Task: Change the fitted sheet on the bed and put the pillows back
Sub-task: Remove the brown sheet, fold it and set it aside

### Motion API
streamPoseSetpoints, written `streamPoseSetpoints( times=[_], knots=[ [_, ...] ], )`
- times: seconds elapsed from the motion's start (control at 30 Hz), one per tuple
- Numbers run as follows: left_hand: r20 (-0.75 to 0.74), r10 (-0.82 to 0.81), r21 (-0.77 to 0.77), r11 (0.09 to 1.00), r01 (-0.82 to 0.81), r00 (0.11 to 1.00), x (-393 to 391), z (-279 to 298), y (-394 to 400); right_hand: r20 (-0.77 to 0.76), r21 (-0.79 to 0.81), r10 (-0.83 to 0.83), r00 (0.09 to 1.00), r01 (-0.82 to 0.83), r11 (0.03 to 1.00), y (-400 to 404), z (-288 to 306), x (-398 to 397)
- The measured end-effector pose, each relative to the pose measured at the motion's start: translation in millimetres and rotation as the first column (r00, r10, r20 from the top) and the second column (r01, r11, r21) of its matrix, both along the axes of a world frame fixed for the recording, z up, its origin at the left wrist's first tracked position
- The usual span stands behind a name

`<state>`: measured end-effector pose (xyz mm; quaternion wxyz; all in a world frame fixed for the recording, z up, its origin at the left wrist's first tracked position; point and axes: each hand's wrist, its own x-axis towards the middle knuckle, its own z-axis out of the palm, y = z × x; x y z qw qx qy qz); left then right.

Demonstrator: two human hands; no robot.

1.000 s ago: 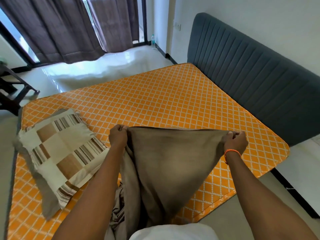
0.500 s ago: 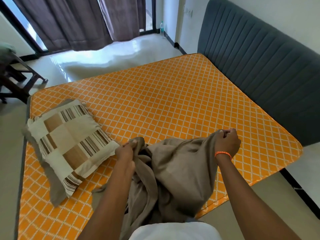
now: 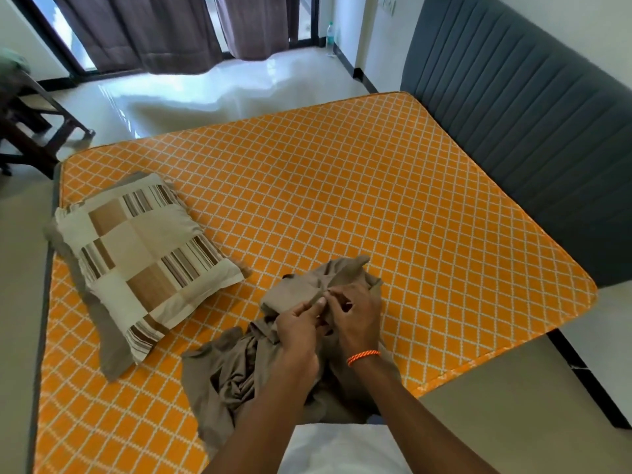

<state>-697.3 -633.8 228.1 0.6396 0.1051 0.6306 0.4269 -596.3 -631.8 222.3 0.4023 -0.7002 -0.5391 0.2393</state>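
Note:
A bare orange mattress (image 3: 342,186) with a white diamond pattern fills the view. A crumpled taupe fitted sheet (image 3: 236,374) lies bunched on its near edge. My left hand (image 3: 299,328) and my right hand (image 3: 355,318) meet close together above the heap, and both pinch a fold of the sheet between fingers and thumb. An orange band circles my right wrist. A pillow (image 3: 143,254) in a beige, brown and striped patchwork cover rests at the left on a second, taupe pillow (image 3: 109,343) that shows only at its edges.
A dark grey padded headboard (image 3: 533,131) runs along the mattress's right side. Glossy white floor, brown curtains (image 3: 164,29) and a plastic bottle (image 3: 330,35) lie beyond the far edge. A dark wooden chair (image 3: 30,128) stands at the far left.
My hands, which held the sheet stretched wide apart, have come together at the middle. The sheet has dropped and bunched onto the mattress.

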Motion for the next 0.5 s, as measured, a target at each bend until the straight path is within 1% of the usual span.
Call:
streamPoseSetpoints(
  times=[0.17,0.23,0.37,0.5],
  knots=[
    [-0.050,-0.005,0.047,0.999,0.007,0.999,-3,-1,-12,0.069,-0.046,0.117,0.991,-0.114,0.992,-11,-3,-5],
    [-0.052,-0.019,0.045,0.999,0.022,0.998,-3,-1,-16,0.078,-0.040,0.112,0.991,-0.109,0.993,-17,-2,-7],
    [-0.041,0.019,0.000,1.000,-0.019,0.999,-4,0,-23,0.099,-0.028,0.069,0.993,-0.066,0.997,-28,-4,-10],
    [0.034,0.071,-0.054,0.996,-0.069,0.997,-7,1,-28,0.095,0.015,0.072,0.993,-0.074,0.997,-41,-2,-15]
  ],
)
